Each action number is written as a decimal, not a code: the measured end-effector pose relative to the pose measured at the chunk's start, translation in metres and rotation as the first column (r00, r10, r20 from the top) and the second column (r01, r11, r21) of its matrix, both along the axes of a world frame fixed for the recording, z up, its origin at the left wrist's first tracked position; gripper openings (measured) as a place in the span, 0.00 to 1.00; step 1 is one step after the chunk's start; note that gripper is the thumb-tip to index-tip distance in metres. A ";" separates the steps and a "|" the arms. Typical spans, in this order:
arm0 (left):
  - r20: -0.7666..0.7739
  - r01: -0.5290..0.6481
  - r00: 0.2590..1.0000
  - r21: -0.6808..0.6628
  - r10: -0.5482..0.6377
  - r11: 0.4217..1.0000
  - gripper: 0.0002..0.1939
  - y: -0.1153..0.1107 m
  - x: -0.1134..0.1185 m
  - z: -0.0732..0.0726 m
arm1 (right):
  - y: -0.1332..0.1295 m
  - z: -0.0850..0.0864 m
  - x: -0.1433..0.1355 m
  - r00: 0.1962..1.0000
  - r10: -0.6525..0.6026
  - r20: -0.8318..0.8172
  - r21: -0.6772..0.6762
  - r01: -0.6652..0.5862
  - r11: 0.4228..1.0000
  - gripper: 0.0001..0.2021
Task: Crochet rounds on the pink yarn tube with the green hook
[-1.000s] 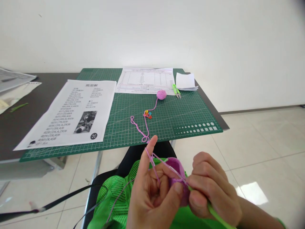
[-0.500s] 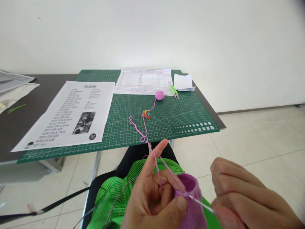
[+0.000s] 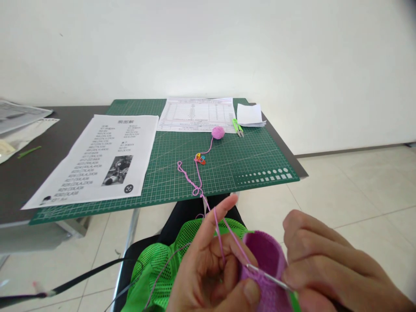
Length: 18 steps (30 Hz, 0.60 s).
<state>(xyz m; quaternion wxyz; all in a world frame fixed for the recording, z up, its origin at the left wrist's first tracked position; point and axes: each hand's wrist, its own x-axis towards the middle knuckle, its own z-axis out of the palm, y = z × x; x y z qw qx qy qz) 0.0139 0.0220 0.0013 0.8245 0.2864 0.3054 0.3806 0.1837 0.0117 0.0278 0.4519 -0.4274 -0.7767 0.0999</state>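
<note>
My left hand [image 3: 211,268] pinches the edge of a purple crocheted piece [image 3: 266,247], which is hollow with its round opening facing up. Pink yarn [image 3: 217,225] loops over the raised index finger of that hand and runs down to the work. My right hand [image 3: 331,264] is closed around a crochet hook [image 3: 269,277] with a metal shaft; a bit of green shows below the fingers. The hook's tip lies at the piece's edge, touching the yarn. The yarn trails back over the table edge to a small pink yarn ball [image 3: 218,132].
A green cutting mat [image 3: 221,169] covers part of the dark table [image 3: 74,125]. On it lie a printed pattern sheet [image 3: 94,160], a form [image 3: 195,115], green thread snips [image 3: 238,127], white paper slips [image 3: 249,115] and colourful stitch markers [image 3: 200,159]. Green mesh fabric [image 3: 156,264] covers my lap.
The hook tip has moved from the stitch up to the yarn strand, and its green part now shows. The piece's opening faces me more widely. The view has shifted slightly.
</note>
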 end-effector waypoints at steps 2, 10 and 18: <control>0.004 -0.002 1.000 -0.009 0.002 1.000 0.35 -0.001 -0.001 0.001 | 0.000 -0.004 -0.001 1.000 0.001 0.007 -0.013 -0.001 1.000 0.12; -0.077 -0.051 0.996 -0.006 0.050 0.999 0.37 -0.005 0.000 0.000 | 0.005 0.001 -0.008 0.998 0.048 0.049 -0.134 -0.041 0.990 0.13; -0.141 -0.250 0.960 -0.033 0.244 0.968 0.35 -0.010 0.014 0.002 | 0.004 -0.009 -0.013 0.992 -0.055 0.118 0.026 0.052 0.998 0.15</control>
